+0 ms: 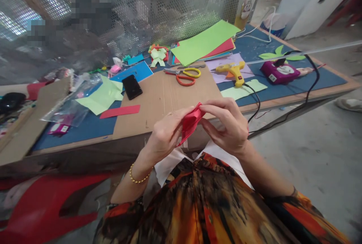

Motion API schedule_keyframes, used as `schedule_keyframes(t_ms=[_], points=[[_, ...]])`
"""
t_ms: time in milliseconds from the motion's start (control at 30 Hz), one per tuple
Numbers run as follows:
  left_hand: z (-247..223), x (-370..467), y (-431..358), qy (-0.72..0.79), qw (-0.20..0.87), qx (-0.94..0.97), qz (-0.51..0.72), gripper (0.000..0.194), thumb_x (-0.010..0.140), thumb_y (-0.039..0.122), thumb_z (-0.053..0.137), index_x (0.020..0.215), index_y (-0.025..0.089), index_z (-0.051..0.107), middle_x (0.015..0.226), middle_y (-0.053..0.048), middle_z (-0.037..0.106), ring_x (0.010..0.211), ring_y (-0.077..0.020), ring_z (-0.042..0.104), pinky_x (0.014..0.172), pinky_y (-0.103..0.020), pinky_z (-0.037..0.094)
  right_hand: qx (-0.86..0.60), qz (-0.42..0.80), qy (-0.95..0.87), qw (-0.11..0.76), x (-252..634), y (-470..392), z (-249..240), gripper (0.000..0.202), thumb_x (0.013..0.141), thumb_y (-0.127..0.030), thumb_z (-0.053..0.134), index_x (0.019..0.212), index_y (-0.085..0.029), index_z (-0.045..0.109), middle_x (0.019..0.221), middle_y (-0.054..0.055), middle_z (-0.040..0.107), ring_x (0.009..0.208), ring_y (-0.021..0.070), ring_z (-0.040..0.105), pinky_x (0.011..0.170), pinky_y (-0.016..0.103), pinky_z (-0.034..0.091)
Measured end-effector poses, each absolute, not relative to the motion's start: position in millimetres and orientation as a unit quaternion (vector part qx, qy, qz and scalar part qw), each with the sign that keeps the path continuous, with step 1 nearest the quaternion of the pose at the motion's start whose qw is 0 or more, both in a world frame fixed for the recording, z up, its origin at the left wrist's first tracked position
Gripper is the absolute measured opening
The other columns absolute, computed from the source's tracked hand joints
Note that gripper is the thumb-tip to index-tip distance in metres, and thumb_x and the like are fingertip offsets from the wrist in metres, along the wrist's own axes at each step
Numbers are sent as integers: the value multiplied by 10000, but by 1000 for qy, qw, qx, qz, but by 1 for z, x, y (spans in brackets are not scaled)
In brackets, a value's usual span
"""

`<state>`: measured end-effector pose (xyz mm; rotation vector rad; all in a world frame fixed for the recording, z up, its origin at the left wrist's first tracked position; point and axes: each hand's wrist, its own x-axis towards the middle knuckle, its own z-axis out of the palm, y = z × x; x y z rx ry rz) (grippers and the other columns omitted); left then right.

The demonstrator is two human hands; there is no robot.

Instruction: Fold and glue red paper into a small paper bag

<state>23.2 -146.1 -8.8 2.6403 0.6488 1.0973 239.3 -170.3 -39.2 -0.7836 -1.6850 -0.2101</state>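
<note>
A folded piece of red paper (191, 122) is held up between my two hands, just in front of the table's near edge. My left hand (166, 132) grips its left side, with a beaded bracelet at the wrist. The fingertips of my right hand (226, 123) pinch its upper right corner. Beyond the hands lies a brown cardboard sheet (161, 100) with scissors (185, 75) that have one yellow and one orange handle. A yellow glue gun (233, 71) rests on purple paper (249, 68) to the right.
Left of the scissors are a black phone (132, 86), a red strip (120, 111) and pale green paper (102, 95). Green sheets (207, 42) lie at the back near a drink cup (247, 2). A purple device (278, 72) and black cable (316, 74) are at the right.
</note>
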Motion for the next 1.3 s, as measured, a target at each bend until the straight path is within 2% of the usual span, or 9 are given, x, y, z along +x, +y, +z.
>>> schedule_keyframes(t_ms=[67,233,367,600,733,867,1033,1200,1300], points=[[-12,23,-145,216,99,897,373,525,1103,120,494,1601,268,570,1418,-111,778,1289,-207,766,1104,-336,642,-337,-90,-722,598,239,-170,-42,419,980,-135,728,1356,-302,654,1112,77,781,989,243,770,815,408,664],[-14,22,-142,204,58,898,386,393,1101,179,564,1469,233,689,1226,-97,851,1057,-191,834,951,-303,684,-333,-84,-727,594,237,-171,-47,323,983,-145,746,1261,-286,664,1081,69,788,946,225,769,794,388,657],[-13,19,-141,208,-10,901,379,398,1073,180,601,1447,250,717,1229,-95,855,1092,-221,838,1002,-358,690,-323,-77,-733,594,236,-171,-47,268,982,-146,744,1208,-270,669,1054,68,776,919,211,746,780,373,652],[-19,13,-141,205,-69,892,397,477,1055,197,635,1524,279,671,1229,-89,855,1056,-230,850,1020,-377,707,-306,-68,-747,586,233,-170,-47,313,968,-134,748,1237,-282,689,1071,64,769,885,206,727,746,363,643],[-22,13,-139,183,-109,886,412,483,1034,156,654,1517,160,653,1153,-145,863,1014,-231,853,999,-354,707,-300,-70,-750,586,232,-167,-49,274,964,-132,760,1201,-260,706,1056,70,768,859,195,714,731,355,624],[-22,13,-138,172,-141,880,419,351,1016,123,664,1359,62,710,1094,-170,863,972,-231,854,977,-323,699,-283,-72,-750,593,231,-163,-50,198,961,-166,777,1144,-227,736,1036,75,770,830,189,709,690,336,609],[-21,15,-140,213,-154,867,424,227,1055,123,588,1223,74,732,1052,-152,867,911,-215,852,897,-286,697,-289,-72,-760,578,230,-163,-46,118,993,-155,726,1085,-224,748,1001,76,762,821,187,716,675,329,609],[-22,15,-138,202,-152,863,437,252,1044,123,603,1254,90,740,1044,-137,869,915,-211,850,905,-288,694,-275,-78,-762,581,229,-164,-41,179,971,-148,755,1145,-170,717,1007,92,766,870,200,724,729,341,614],[-23,13,-136,194,-129,871,432,281,1049,132,600,1283,79,748,1066,-149,866,949,-217,849,953,-311,690,-282,-71,-759,582,228,-165,-41,222,979,-175,757,1199,-176,720,1033,95,761,896,201,719,740,340,605]])
